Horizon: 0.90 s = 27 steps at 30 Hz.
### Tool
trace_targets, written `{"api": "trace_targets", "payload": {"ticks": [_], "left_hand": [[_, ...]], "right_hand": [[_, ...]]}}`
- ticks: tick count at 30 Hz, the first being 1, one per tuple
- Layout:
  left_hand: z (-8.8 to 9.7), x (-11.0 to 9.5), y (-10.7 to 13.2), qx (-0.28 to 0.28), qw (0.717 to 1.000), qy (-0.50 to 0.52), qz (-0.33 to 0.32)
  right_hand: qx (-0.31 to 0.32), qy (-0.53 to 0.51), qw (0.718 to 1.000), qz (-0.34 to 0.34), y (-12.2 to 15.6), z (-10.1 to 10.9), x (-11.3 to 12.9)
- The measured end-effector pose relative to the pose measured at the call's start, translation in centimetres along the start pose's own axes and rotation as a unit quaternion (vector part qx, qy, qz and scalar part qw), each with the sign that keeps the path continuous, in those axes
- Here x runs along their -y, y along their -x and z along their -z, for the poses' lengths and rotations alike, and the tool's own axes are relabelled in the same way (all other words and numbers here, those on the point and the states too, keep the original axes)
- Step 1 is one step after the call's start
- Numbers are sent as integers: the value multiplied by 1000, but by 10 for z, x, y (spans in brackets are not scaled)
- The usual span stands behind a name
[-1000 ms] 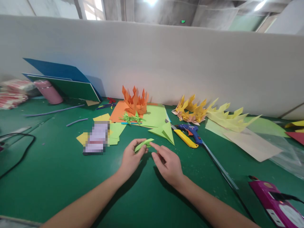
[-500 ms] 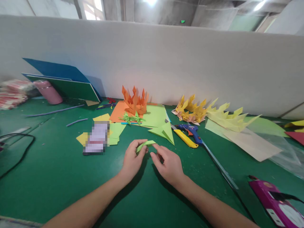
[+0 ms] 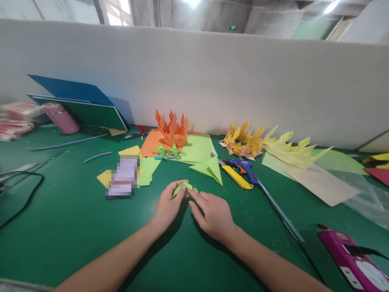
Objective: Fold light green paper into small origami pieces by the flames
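My left hand [image 3: 170,205] is closed, pinching a small folded strip of light green paper [image 3: 186,185] between thumb and fingers. The strip arches upward a little above the table. My right hand [image 3: 214,213] reaches in from the other side with its index finger laid against the strip's right end. The right thumb stands apart below, and the other right fingers are partly hidden. Just beyond my hands lies a larger folded green paper piece [image 3: 209,168]. Two small green paper figures [image 3: 168,151] rest farther back, in front of an orange paper crown [image 3: 173,132].
A yellow utility knife [image 3: 237,177] and a blue glue gun [image 3: 247,168] lie right of centre. Behind them stand yellow paper crowns [image 3: 243,142]. A pixelated phone [image 3: 124,176] rests on paper sheets to the left. The purple power strip [image 3: 349,251] sits front right, a pink bottle [image 3: 60,117] back left.
My right index finger has moved left and inward over the strip. The strip's raised right end now bends down into an arch. My left hand keeps its hold.
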State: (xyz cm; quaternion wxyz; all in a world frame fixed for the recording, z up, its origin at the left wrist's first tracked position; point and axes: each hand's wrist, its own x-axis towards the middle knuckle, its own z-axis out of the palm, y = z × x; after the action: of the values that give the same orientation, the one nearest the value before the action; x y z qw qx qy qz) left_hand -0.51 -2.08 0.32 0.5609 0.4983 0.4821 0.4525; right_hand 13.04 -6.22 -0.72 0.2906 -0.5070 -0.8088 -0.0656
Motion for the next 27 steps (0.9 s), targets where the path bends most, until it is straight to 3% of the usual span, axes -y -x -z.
{"api": "trace_targets", "payload": {"ticks": [14, 19, 24, 27], "left_hand": [[0, 2, -1, 29, 984, 148, 92], [2, 0, -1, 44, 983, 137, 110], [1, -4, 0, 40, 982, 145, 114], [-1, -6, 2, 52, 980, 155, 109]], "right_hand": [[-5, 89, 994, 66, -1, 1, 1], [-13, 90, 993, 74, -1, 0, 1], [-21, 59, 996, 69, -1, 0, 0], [-61, -29, 996, 54, -1, -1, -4]]}}
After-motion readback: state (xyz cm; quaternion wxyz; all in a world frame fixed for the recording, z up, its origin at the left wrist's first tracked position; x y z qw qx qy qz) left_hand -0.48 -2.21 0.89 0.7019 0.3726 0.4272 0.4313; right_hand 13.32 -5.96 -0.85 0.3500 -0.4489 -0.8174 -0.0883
